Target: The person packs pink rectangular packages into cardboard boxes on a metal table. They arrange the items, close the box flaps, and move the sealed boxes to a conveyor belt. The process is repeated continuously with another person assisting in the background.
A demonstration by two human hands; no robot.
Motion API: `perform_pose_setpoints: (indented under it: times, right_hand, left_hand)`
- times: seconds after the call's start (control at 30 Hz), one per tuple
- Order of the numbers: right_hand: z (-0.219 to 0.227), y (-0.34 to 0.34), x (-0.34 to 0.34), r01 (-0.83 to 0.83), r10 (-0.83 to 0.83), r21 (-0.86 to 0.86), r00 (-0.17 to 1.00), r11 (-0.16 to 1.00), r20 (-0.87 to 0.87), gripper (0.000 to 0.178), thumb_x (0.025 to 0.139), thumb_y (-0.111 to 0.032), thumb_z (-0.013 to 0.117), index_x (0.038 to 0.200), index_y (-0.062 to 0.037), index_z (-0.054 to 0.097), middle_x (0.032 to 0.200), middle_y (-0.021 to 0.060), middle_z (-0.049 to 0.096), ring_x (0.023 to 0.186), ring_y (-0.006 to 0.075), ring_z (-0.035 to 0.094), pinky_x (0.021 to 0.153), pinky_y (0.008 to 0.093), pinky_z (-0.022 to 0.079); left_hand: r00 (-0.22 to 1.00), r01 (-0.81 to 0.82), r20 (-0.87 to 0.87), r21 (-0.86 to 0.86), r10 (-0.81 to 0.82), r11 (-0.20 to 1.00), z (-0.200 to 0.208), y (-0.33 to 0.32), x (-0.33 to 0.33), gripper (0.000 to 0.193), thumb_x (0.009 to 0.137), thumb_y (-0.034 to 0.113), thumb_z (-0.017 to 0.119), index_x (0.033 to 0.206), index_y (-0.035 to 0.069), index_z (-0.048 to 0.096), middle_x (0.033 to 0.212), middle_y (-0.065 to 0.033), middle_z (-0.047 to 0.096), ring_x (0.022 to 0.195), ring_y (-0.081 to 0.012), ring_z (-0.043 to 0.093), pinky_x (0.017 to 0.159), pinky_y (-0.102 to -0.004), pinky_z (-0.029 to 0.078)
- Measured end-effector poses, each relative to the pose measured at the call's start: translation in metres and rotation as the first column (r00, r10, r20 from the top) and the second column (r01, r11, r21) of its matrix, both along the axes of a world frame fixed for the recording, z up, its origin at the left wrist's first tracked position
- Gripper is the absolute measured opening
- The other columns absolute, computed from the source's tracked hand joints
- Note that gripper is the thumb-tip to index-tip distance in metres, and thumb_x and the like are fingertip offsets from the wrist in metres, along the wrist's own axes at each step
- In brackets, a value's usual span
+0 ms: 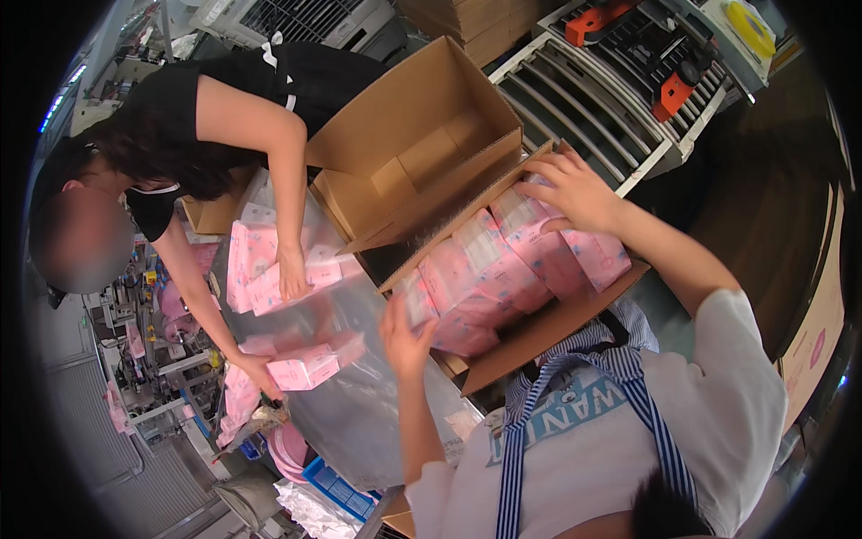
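Pink printed soft packs (480, 278) stand closely side by side in an open cardboard carton (530, 346) in front of me. My left hand (406, 334) grips the near-left end of the row, thumb and fingers on either side of the end pack. At the far right end, my right hand (575, 193) lies over the packs with its fingers stretched out and spread, close to the carton's edge. The packs fill much of the carton's opening, and its bottom is hidden.
An empty carton (422, 171) stands open beyond mine. At left, a co-worker's hands (294, 274) handle pink packs (310, 366) on a shiny metal table (359, 422). A roller conveyor (575, 108) with orange parts lies at the far right.
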State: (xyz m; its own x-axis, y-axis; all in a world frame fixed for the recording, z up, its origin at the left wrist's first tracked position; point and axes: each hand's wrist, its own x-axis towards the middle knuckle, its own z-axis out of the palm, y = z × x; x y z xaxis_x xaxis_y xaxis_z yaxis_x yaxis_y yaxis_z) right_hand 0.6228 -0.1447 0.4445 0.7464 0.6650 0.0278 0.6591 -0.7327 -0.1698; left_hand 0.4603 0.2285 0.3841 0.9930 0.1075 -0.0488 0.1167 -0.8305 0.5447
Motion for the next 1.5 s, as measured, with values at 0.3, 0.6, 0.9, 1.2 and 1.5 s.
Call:
perform_pose_setpoints:
  times: [0.3, 0.6, 0.9, 1.2, 1.5]
  right_hand:
    - [-0.135, 0.023, 0.040, 0.060, -0.061, -0.012, 0.971, 0.998, -0.230, 0.050, 0.078, -0.041, 0.068, 0.115, -0.0092, 0.059, 0.117, 0.0085, 0.054, 0.116, 0.0288, 0.048, 0.099, 0.0453, 0.033]
    - [-0.146, -0.030, -0.087, 0.138, -0.286, -0.269, 0.694, 0.953, -0.661, 0.031, 0.081, -0.012, 0.056, 0.111, -0.0066, 0.059, 0.122, 0.0198, 0.052, 0.111, 0.0348, 0.054, 0.092, 0.0465, 0.045]
    - [-0.030, -0.028, -0.062, 0.538, -0.559, 0.172, 0.822, 0.825, 0.108, 0.034, 0.075, -0.011, 0.059, 0.108, -0.0064, 0.053, 0.090, 0.0115, 0.055, 0.087, 0.0325, 0.061, 0.072, 0.0487, 0.048]
    - [-0.064, -0.112, 0.030, 0.581, -0.529, 0.087, 0.785, 0.809, -0.322, 0.021, 0.080, -0.012, 0.055, 0.099, -0.0095, 0.048, 0.080, 0.0178, 0.065, 0.080, 0.0383, 0.063, 0.067, 0.0502, 0.048]
    - [-0.092, -0.125, 0.032, 0.482, -0.514, -0.192, 0.732, 0.855, -0.447, 0.028, 0.086, -0.018, 0.054, 0.106, -0.0009, 0.042, 0.106, 0.0254, 0.060, 0.098, 0.0394, 0.061, 0.082, 0.0454, 0.049]
  left_hand:
    - [0.880, 0.230, -0.454, 0.143, -0.143, 0.963, -0.057, -0.017, 0.118, 0.062, 0.074, 0.055, 0.065, 0.121, 0.015, 0.061, 0.106, -0.0112, 0.068, 0.097, -0.0322, 0.064, 0.085, -0.0397, 0.050]
    - [0.963, -0.046, 0.264, 0.358, -0.054, 0.932, -0.074, -0.031, 0.026, 0.018, 0.083, 0.016, 0.060, 0.094, 0.002, 0.060, 0.096, -0.0163, 0.059, 0.092, -0.0351, 0.057, 0.080, -0.0435, 0.046]
    - [0.977, 0.212, 0.017, 0.072, -0.214, 0.975, -0.064, -0.095, 0.054, 0.012, 0.084, 0.014, 0.059, 0.090, 0.003, 0.057, 0.092, -0.0149, 0.058, 0.090, -0.0339, 0.056, 0.079, -0.0437, 0.046]
    - [0.974, 0.176, -0.132, -0.059, -0.182, 0.983, -0.103, -0.113, 0.094, 0.025, 0.079, 0.013, 0.064, 0.103, 0.005, 0.060, 0.109, -0.0159, 0.058, 0.103, -0.0331, 0.056, 0.088, -0.0403, 0.045]
    - [0.786, -0.554, -0.291, 0.059, 0.545, 0.831, -0.058, -0.091, 0.020, 0.057, 0.079, 0.025, 0.068, 0.122, -0.007, 0.046, 0.118, -0.0311, 0.053, 0.111, -0.0387, 0.054, 0.095, -0.0473, 0.042]
